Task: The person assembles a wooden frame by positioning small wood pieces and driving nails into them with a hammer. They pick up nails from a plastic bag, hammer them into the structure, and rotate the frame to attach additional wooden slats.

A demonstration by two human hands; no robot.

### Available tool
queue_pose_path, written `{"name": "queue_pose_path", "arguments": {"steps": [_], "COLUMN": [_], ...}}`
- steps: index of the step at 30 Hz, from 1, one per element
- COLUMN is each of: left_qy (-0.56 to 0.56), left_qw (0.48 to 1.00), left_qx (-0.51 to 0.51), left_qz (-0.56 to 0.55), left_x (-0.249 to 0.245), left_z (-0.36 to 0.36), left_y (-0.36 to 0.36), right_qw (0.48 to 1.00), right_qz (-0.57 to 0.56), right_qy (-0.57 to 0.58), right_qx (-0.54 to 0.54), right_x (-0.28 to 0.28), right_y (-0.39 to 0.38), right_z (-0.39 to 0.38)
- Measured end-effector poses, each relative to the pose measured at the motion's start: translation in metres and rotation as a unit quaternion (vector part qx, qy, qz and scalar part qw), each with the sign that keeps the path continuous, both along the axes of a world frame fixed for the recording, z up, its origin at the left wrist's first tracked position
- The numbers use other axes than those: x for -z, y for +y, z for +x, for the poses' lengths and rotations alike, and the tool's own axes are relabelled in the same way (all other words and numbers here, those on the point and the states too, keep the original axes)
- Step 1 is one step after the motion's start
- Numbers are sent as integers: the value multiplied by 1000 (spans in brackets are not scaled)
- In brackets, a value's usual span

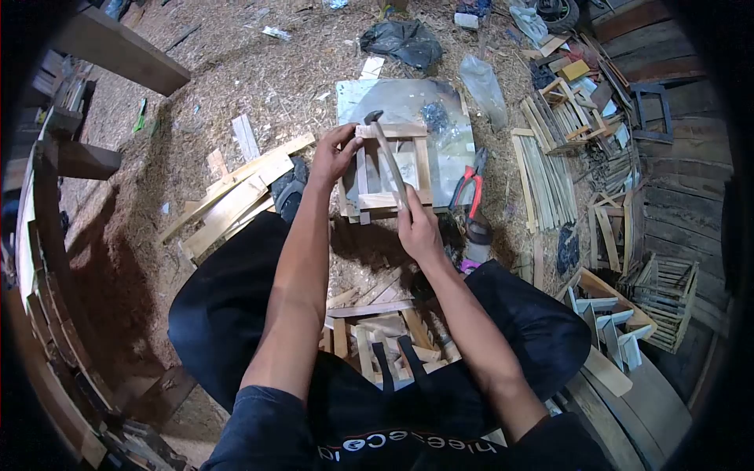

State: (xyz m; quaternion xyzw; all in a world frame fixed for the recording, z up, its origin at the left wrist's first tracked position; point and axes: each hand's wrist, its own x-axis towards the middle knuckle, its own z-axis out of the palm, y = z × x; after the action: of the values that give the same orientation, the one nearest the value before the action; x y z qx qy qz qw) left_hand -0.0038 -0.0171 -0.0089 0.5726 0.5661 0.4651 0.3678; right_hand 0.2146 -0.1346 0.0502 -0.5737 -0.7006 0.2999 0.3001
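Note:
A small rectangular wooden frame (422, 161) lies on a low work surface (349, 94) in front of me. At its upper left corner, my left hand (336, 159) is closed with the fingertips on the wood; whether a nail is between them is too small to tell. My right hand (420, 235) is wrapped round the lower handle of a hammer (386, 153). The hammer slants across the frame, its dark head over the top bar, close to the left fingertips. Red-handled pincers (469, 192) rest on the right side of the surface.
A small clear bag of nails (434, 116) sits on the surface's far right. Wooden strips (243, 192) are piled at the left, with slats (546, 180) and a crate (569, 114) at the right. A wooden box of pieces (365, 345) stands between my legs. Shavings cover the floor.

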Motion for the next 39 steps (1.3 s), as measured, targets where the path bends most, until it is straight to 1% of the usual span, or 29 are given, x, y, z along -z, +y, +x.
{"name": "queue_pose_path", "arguments": {"steps": [1,3,5,7,9,11,12,13,14,15,16,17,18,19,20,21,22,23,24,25,27,28,30,31,33,34,37,39], "left_qy": [2,27,28,33,52,33,52,52,27,2,37,38,9,-19,15,17,5,-6,12,13,18,18,19,20,33,41,53,45], "left_qw": [1000,1000,1000,999,999,999,998,998,1000,1000,999,999,1000,999,1000,999,999,998,999,999,999,999,997,997,998,999,998,999], "left_qx": [0,-8,-5,-4,-9,-11,-11,-12,4,18,12,10,11,14,23,24,19,14,11,11,5,5,18,17,28,24,30,15], "left_qz": [2,3,-1,-5,6,-8,14,16,4,-7,-5,-4,-14,-23,-13,-13,-37,-62,-41,-42,-45,-46,-68,-69,-36,-15,-14,-16], "left_x": [-2,-1,0,5,9,6,9,8,6,4,2,0,1,0,3,-1,-4,-8,-4,-1,0,-4,-10,-6,2,5,5,7], "left_z": [-1,0,0,-1,-1,0,-1,-2,-1,-1,-1,0,0,0,-2,0,1,1,0,-1,-1,0,-1,-4,-5,-4,-4,-2], "left_y": [1,-3,0,-1,0,-2,-1,1,0,0,-1,-2,-3,-2,-1,-1,-2,-3,-2,-1,-2,-3,-3,-2,-1,-1,-2,-4], "right_qw": [999,998,999,999,998,987,987,975,953,953,953,949,947,948,942,936,936,935,933,933,944,945,937,937,927,927,931,948], "right_qz": [43,51,-43,-37,-45,-107,-107,-105,-102,-100,-54,-9,38,38,34,28,27,48,68,68,52,52,76,76,71,70,46,-1], "right_qy": [33,41,30,16,-39,-76,-76,-167,-257,-258,-258,-258,-260,-258,-267,-277,-276,-265,-254,-252,-266,-265,-258,-257,-258,-259,-275,-259], "right_qx": [6,23,7,-11,-37,-90,-90,-106,-122,-124,-151,-179,-183,-182,-199,-216,-215,-231,-246,-246,-186,-186,-223,-225,-264,-263,-235,-183], "right_x": [-2,-8,-14,-17,-21,-33,-42,-51,-57,-58,-57,-56,-51,-48,-45,-44,-41,-39,-37,-37,-38,-40,-44,-41,-36,-35,-38,-41], "right_y": [3,2,13,31,61,99,114,131,144,155,164,172,178,184,191,196,202,207,211,214,219,220,226,226,222,219,216,208], "right_z": [-1,-1,5,16,33,55,65,73,80,83,86,87,85,84,83,81,80,79,77,75,73,75,81,81,85,87,81,80]}}
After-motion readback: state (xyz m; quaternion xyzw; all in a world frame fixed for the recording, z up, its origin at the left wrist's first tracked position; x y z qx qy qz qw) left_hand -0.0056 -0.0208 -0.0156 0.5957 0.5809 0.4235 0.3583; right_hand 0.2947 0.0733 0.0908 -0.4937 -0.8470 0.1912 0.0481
